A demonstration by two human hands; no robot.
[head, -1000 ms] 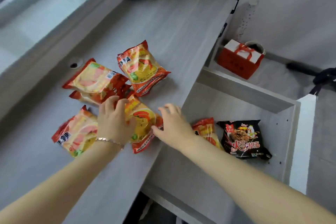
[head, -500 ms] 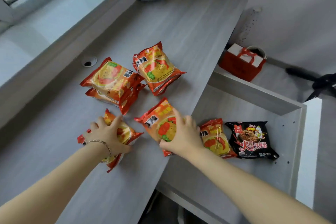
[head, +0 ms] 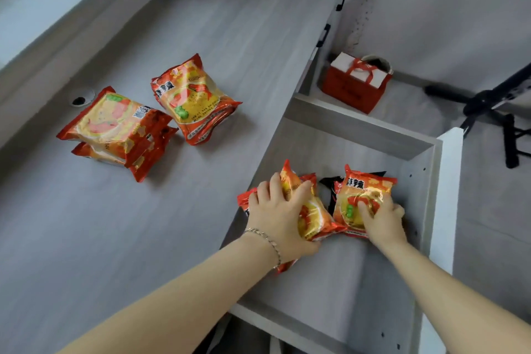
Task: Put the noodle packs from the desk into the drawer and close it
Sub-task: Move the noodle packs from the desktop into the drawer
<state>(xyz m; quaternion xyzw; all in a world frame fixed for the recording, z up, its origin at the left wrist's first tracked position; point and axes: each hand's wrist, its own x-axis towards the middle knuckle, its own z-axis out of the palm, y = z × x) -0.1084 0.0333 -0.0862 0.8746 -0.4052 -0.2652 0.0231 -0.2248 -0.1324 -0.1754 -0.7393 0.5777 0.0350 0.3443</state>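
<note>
Left hand point(head: 283, 217) fingers clamped over one orange noodle pack point(head: 311, 218), right hand point(head: 380, 220) fingers clamped on another point(head: 363, 194), both inside open drawer point(head: 339, 282) near its bare front; three packs on desk point(head: 172, 23), forearms extended, palms down.

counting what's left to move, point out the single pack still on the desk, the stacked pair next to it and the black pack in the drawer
single pack point(head: 193, 100): head view, on its yellow front panel.
stacked pair point(head: 115, 123): head view, on the upper pack's front.
black pack point(head: 327, 182): head view, on the black corner showing between the two held packs.
</note>
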